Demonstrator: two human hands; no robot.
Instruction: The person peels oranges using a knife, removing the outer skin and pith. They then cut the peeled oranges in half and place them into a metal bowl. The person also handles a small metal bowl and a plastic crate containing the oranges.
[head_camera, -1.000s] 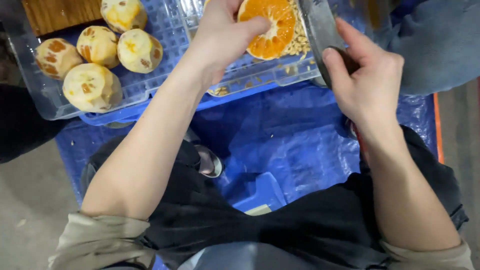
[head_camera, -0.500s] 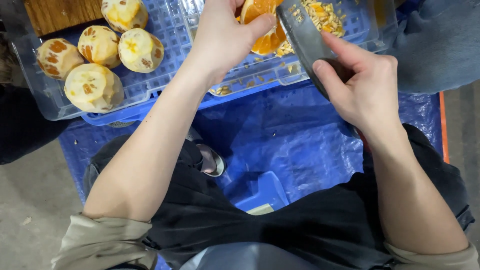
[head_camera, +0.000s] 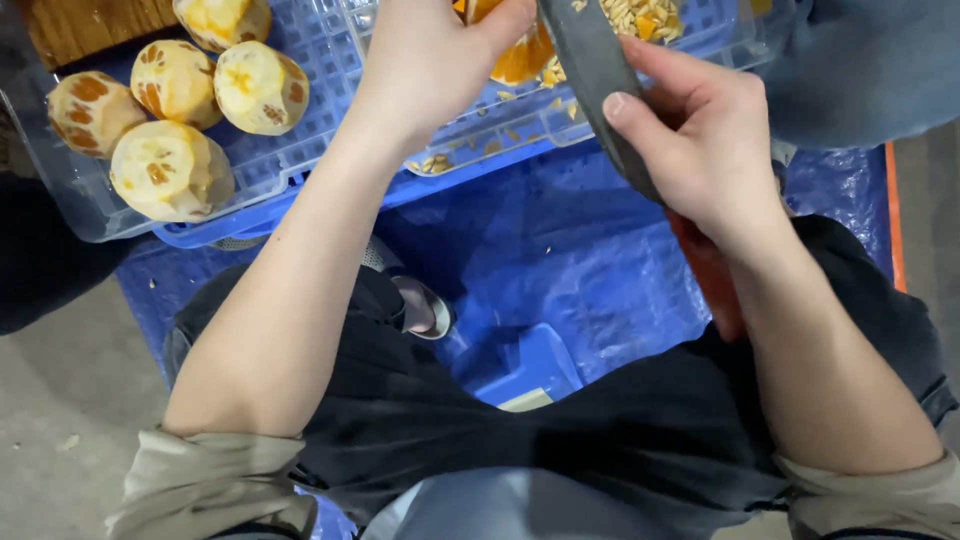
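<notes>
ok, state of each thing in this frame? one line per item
Left hand: fingers closed around the cut orange half.
Right hand: gripping the grey flat blade, thumb on top.
Cut orange half: held over the clear plastic tray, flesh exposed.
Four peeled pale round fruits: lying whole in the tray, at left.
Seeds and pulp scraps: piled loose in the tray.

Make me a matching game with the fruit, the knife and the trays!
Things:
1. peeled oranges
2. cut orange
3. knife
4. seeds

Places:
A. in the right hand
B. in the clear tray at the left
C. in the left hand
D. piled at the top, behind the blade

Pairs: 1-B, 2-C, 3-A, 4-D
</notes>
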